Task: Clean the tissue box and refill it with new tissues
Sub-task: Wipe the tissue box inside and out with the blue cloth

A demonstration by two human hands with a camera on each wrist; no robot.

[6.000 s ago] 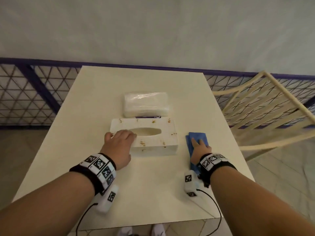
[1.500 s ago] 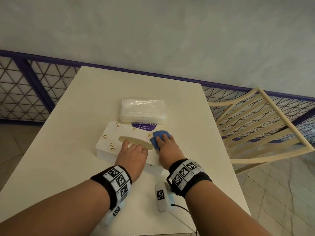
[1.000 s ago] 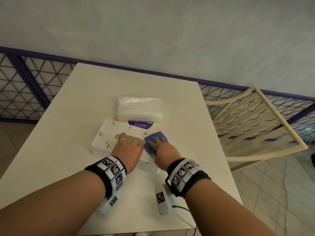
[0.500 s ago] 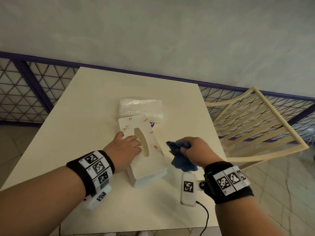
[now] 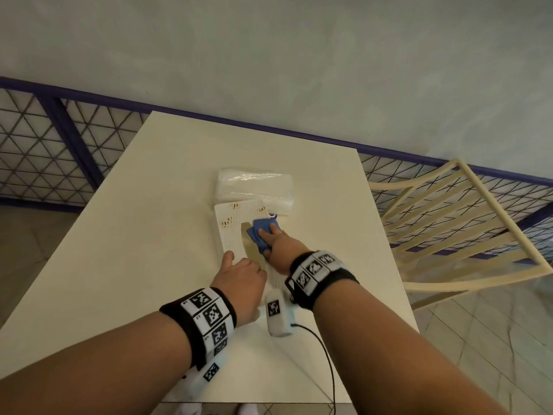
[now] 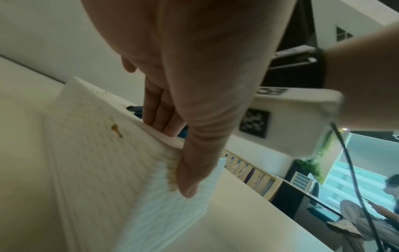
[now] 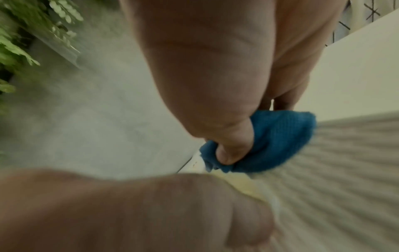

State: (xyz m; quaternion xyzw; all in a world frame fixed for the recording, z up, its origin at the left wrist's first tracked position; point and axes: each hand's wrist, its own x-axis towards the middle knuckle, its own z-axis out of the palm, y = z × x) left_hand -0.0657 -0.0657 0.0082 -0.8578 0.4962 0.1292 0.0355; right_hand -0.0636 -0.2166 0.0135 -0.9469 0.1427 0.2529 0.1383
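The white tissue box (image 5: 232, 232) with gold specks lies lengthwise, pointing away from me, on the table (image 5: 149, 235). My left hand (image 5: 242, 265) grips its near end, fingers (image 6: 159, 117) over the top edge and thumb against the face of the box (image 6: 97, 153). A brown stain (image 6: 116, 130) shows on that face. My right hand (image 5: 273, 242) presses a blue cloth (image 5: 257, 232) onto the box top beside the oval opening (image 5: 250, 247). In the right wrist view the thumb pinches the cloth (image 7: 276, 141) against the ribbed box (image 7: 345, 170). A wrapped tissue pack (image 5: 254, 187) lies just behind the box.
A cream slatted chair (image 5: 449, 223) stands right of the table. A purple lattice railing (image 5: 45, 145) runs behind it, against a plain wall. A cable (image 5: 326, 354) trails from my right wrist over the table's near edge.
Half a second ago my right hand held the cloth off the box, to its right; now it presses the cloth on the box top. My left hand has slid to the near end.
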